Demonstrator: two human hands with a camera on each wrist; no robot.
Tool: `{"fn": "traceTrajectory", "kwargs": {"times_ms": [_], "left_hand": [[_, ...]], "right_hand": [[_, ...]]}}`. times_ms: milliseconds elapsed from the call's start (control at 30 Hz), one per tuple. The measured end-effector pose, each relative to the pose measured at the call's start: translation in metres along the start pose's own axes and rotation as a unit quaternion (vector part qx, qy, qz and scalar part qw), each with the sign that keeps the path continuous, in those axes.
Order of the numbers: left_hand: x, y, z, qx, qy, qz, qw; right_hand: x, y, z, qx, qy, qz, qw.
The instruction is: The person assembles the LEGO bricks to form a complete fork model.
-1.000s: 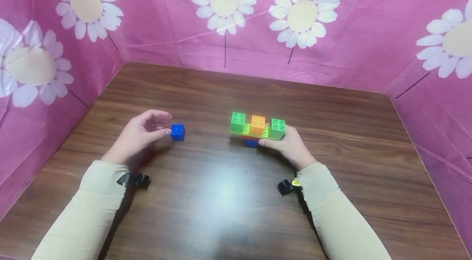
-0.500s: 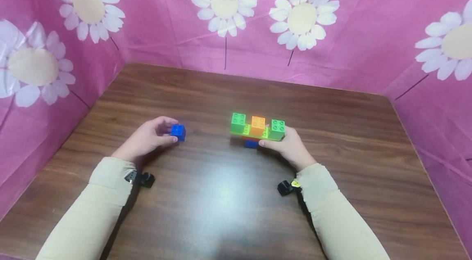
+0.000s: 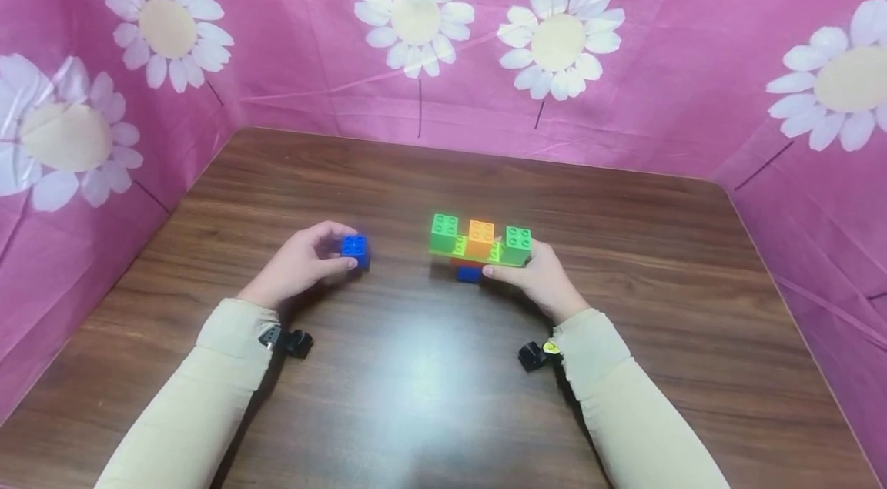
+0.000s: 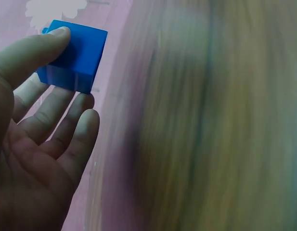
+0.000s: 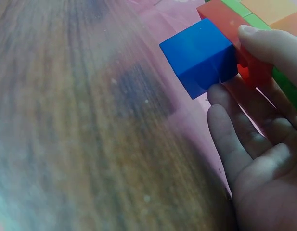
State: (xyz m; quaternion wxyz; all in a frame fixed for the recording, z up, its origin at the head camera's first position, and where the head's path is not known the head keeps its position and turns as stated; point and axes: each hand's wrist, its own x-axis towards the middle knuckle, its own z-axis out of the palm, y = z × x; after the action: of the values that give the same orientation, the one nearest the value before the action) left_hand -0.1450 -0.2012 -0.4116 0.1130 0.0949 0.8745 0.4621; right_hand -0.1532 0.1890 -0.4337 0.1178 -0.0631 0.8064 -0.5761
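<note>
My left hand (image 3: 308,262) pinches a blue toy brick (image 3: 354,250) between thumb and fingers. In the left wrist view the thumb lies across one face of the blue brick (image 4: 78,55). To the right, my right hand (image 3: 543,281) grips the right side of a built brick assembly (image 3: 480,240). Two green bricks stand at the ends of its lime-green plate, with an orange brick (image 3: 481,237) between them. Underneath are a red brick (image 5: 254,65) and, lowest, another blue brick (image 5: 201,57). The right thumb presses on the red brick; some fingertips are hidden behind the bricks.
A brown wood-grain table (image 3: 416,412) lies under both hands. Pink cloth (image 3: 291,27) with white daisies hangs behind it and at both sides. Each sleeve cuff carries a small black wrist camera.
The left hand has closed its thumb and fingers on the blue brick and moved it a little to the right. The right hand still holds the assembly in nearly the same place.
</note>
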Motion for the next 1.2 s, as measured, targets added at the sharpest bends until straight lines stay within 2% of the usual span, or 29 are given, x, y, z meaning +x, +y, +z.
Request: {"fn": "traceTrajectory", "kwargs": {"times_ms": [400, 600, 733, 1000, 1200], "left_hand": [[0.019, 0.023, 0.038, -0.023, -0.018, 0.044, 0.9986], [0.031, 0.03, 0.067, -0.05, -0.046, 0.065, 0.9956], [0.04, 0.035, 0.086, -0.064, -0.054, 0.077, 0.9935], [0.054, 0.05, 0.116, -0.058, -0.047, 0.096, 0.9925], [0.06, 0.057, 0.132, -0.028, -0.049, 0.115, 0.9918]], "right_hand": [[-0.002, -0.011, -0.007, 0.014, 0.013, -0.004, 0.9998], [-0.007, -0.019, -0.01, 0.014, 0.015, 0.009, 0.9997], [-0.011, -0.022, -0.012, 0.01, 0.022, 0.005, 0.9997], [-0.014, -0.025, -0.013, 0.02, 0.018, -0.003, 0.9996], [-0.015, -0.025, -0.013, 0.015, 0.015, -0.022, 0.9995]]}}
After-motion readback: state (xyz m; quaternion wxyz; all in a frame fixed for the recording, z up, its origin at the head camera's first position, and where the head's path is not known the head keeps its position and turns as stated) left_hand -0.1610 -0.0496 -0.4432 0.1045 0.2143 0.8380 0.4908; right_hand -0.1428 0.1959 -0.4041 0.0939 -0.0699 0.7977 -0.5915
